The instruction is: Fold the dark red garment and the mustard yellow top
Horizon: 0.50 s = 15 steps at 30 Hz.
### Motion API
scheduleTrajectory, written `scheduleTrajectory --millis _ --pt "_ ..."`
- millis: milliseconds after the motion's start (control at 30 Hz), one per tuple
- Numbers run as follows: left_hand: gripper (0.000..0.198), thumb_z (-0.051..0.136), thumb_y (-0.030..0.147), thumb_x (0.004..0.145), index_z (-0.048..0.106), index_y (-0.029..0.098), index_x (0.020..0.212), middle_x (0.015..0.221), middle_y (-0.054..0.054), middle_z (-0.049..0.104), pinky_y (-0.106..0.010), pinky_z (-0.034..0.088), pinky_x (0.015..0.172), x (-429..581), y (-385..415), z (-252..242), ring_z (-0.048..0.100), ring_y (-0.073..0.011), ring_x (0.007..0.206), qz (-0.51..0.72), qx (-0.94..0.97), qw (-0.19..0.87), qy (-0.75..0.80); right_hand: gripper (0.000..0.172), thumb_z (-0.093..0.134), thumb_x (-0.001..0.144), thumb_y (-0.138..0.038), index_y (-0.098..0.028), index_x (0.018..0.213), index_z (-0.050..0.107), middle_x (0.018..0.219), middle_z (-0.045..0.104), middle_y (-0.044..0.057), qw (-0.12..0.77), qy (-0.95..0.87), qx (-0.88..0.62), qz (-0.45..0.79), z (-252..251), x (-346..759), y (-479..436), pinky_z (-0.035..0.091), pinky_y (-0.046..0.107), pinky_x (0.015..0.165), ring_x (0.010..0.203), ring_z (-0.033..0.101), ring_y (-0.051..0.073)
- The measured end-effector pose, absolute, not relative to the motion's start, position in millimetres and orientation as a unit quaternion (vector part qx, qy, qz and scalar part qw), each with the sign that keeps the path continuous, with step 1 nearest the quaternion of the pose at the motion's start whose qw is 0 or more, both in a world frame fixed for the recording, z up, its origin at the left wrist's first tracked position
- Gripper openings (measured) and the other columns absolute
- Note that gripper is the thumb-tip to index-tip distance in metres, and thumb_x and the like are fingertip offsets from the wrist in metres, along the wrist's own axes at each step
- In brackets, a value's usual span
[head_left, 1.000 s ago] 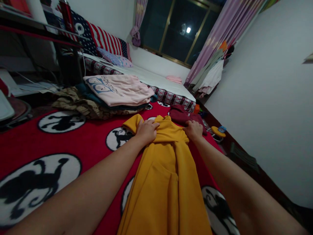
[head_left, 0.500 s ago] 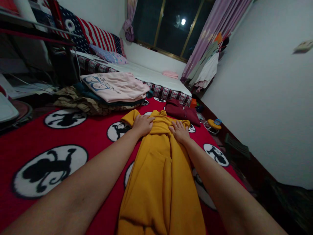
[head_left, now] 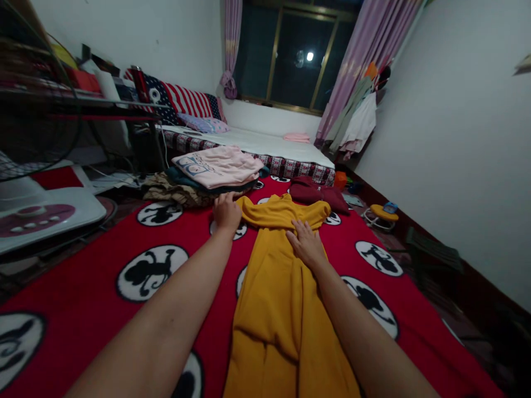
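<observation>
A mustard-yellow long-sleeved garment [head_left: 276, 293] lies lengthwise in front of me on a red blanket [head_left: 103, 337] with black-and-white round figures. One sleeve runs across its upper part and out to the left. At that sleeve's end, my left hand [head_left: 227, 213] is closed on the cloth, its fingertips partly hidden. My right hand [head_left: 306, 241] rests flat on the garment just below the sleeve fold, fingers spread. Beyond my left hand sits a stack of folded clothes with a pink printed top [head_left: 219, 167] uppermost. A folded maroon garment [head_left: 319, 194] lies behind the yellow one.
A bed with a white top [head_left: 257, 141] stands under the window. On the left are a cluttered table [head_left: 120, 103] and a fan with a white-and-pink base [head_left: 53, 213]. Along the right wall are a yellow-seated stool [head_left: 382, 213] and a dark folding stool [head_left: 433, 250].
My left hand has moved left off the garment's middle, drawing the sleeve out with it. My right hand stays on the garment, slightly lower on it. The view has tilted and shifted left.
</observation>
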State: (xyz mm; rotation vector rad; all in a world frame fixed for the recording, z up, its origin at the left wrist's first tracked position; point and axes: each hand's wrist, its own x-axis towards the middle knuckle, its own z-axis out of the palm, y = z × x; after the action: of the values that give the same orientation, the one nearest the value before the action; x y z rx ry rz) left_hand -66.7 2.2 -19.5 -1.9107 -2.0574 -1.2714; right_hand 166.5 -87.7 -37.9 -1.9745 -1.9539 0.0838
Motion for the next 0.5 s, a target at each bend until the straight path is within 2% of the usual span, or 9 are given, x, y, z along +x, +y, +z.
scheduleTrajectory --millis 100,167,233,333,500 --pt "0.041 0.044 0.030 0.089 0.060 0.012 0.123 0.113 -0.019 0.065 -0.041 0.044 0.090 -82.1 0.5 -23.0 0.058 -0.0306 0.108 -0.363 -0.595 0.005 -0.717 0.054 0.037 0.094 -0.046 -0.021 0.142 0.043 0.150 0.039 0.011 0.228 -0.690 -0.686 0.037 -39.2 171.0 -85.4 0.020 0.055 0.113 0.143 0.025 0.029" --pt "0.048 0.045 0.044 0.089 0.064 0.012 0.119 0.112 -0.021 0.066 -0.043 0.045 0.088 -84.6 -1.3 -24.9 0.057 -0.0338 0.107 -0.339 -0.606 0.001 -0.719 0.048 0.039 0.093 -0.045 -0.020 0.133 0.053 0.142 0.050 0.012 0.280 -0.696 -0.660 0.040 -40.0 174.5 -85.0 0.027 0.050 0.110 0.137 0.036 0.029" --pt "0.047 0.051 0.050 0.084 0.068 0.016 0.113 0.111 -0.019 0.068 -0.045 0.044 0.087 -84.2 -2.5 -26.4 0.057 -0.0352 0.108 -0.331 -0.624 -0.004 -0.708 0.042 0.039 0.093 -0.043 -0.020 0.119 0.061 0.127 0.062 0.011 0.336 -0.707 -0.620 0.051 -40.4 177.4 -85.4 0.036 0.042 0.104 0.124 0.050 0.026" --pt "0.032 0.059 0.040 0.080 0.072 0.021 0.103 0.106 -0.015 0.071 -0.042 0.046 0.084 -83.4 -0.7 -27.6 0.060 -0.0328 0.104 -0.359 -0.632 -0.045 -0.685 0.039 0.038 0.093 -0.045 -0.020 0.103 0.066 0.109 0.069 0.009 0.399 -0.708 -0.577 0.076 -40.1 179.7 -86.5 0.043 0.032 0.093 0.104 0.060 0.022" --pt "0.030 0.046 0.027 0.089 0.065 0.014 0.109 0.107 -0.013 0.070 -0.030 0.048 0.082 -67.9 0.9 -12.2 0.065 -0.0223 0.097 -0.436 -0.615 -0.069 -0.653 0.049 0.037 0.090 -0.057 -0.020 0.095 0.068 0.105 0.071 0.009 0.469 -0.650 -0.577 0.159 -40.5 181.1 -84.2 0.045 0.031 0.090 0.102 0.062 0.022"
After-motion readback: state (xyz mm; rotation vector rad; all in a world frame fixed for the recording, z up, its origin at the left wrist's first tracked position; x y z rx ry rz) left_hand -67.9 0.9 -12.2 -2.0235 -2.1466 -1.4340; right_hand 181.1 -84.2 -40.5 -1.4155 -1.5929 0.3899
